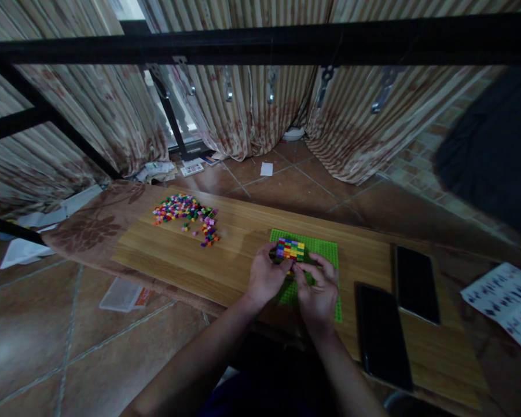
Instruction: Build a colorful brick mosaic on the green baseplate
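Brick block (290, 249), probably light and stiff, best held at its edges; left hand (264, 275) clasping its left side, right hand (319, 289) pinching a small piece (294, 263).

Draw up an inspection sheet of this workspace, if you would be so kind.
Surface: light-brown wooden board on a brown patterned cloth.
Job's things: rectangular green studded plastic plate; multicoloured block of small plastic bricks over it, contact unclear; loose multicoloured plastic bricks heaped to the left.
Clutter: two flat black rectangular devices right of the plate.
Hands: left hand holds the block's left side; right hand has fingertips at its near edge.
Cables: nothing seen.
Surroundings: striped beige fabric curtains, black metal frame, brown tiled floor.
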Demonstrator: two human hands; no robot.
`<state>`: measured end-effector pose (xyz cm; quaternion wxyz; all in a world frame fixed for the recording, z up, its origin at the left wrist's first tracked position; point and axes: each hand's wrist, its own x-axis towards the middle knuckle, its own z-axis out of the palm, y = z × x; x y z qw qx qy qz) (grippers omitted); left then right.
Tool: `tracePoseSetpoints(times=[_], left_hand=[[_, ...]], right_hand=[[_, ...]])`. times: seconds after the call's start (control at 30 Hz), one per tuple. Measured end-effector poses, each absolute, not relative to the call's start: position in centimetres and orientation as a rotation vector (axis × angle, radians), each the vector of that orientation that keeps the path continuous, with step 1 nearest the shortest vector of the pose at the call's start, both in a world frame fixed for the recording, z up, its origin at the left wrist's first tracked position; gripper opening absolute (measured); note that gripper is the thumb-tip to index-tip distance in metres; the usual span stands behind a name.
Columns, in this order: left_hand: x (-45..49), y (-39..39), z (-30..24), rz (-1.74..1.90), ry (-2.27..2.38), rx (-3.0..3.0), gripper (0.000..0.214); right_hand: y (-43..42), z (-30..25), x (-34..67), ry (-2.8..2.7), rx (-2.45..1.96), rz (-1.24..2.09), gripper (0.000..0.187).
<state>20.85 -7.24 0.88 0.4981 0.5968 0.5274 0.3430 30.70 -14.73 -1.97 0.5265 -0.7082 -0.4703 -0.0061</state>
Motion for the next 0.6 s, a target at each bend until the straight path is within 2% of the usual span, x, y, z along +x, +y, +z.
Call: tracePoseSetpoints(times=[0.17,0.33,0.43,0.6], left_hand=[[21.2,-7.4,0.8,0.862,1.300,1.455,0.041],[21.2,-7.2,-0.2,0.890,1.273,1.407,0.044],[21.1,-7.0,-0.6,0.871,1.212,1.410,0.039],[21.1,-6.8,-0.7,0.848,1.241,1.466,0.035]], right_hand=[[-14.7,-2.0,30.4,-1.145,-1.678,-0.087,0.014],[-15.5,-2.1,30.7,-1.002,-1.665,0.035,0.022],[-16.2,-2.2,31.1,-0.906,-1.651,0.067,0.026],[-16.6,-2.5,31.4,-0.991,-1.679,0.198,0.032]])
